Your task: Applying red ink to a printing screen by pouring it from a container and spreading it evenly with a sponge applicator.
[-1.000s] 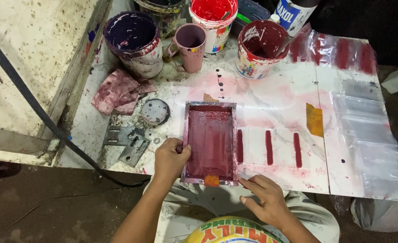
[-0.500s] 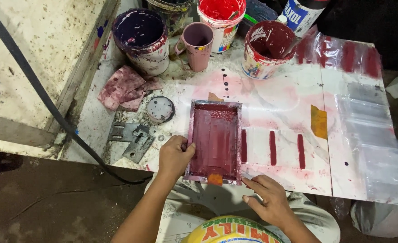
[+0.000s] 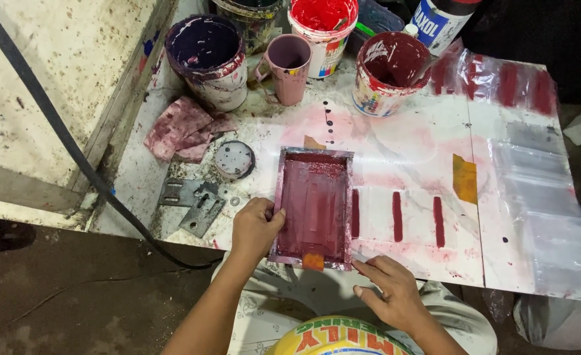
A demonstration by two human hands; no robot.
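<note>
A small rectangular printing frame (image 3: 315,207), stained dark red, lies flat on a white paint-smeared board (image 3: 409,151). My left hand (image 3: 254,227) grips the frame's left edge near its lower corner. My right hand (image 3: 389,289) rests with fingertips on the board just below the frame's lower right corner, holding nothing that I can see. Three dark red printed bars (image 3: 397,215) sit on the board right of the frame. An orange tape tab (image 3: 313,261) marks the frame's near edge.
Paint tubs stand at the back: a purple one (image 3: 208,56), a bright red one (image 3: 323,23), a maroon one (image 3: 392,69), plus a pink mug (image 3: 289,66). A stained rag (image 3: 182,128), round lid (image 3: 234,159), metal brackets (image 3: 195,200) and black hose (image 3: 53,125) lie left. Clear plastic sheet (image 3: 540,197) covers the right.
The view has shifted slightly. My right hand has slid a little closer to the frame's lower right corner; my left hand keeps its hold on the frame.
</note>
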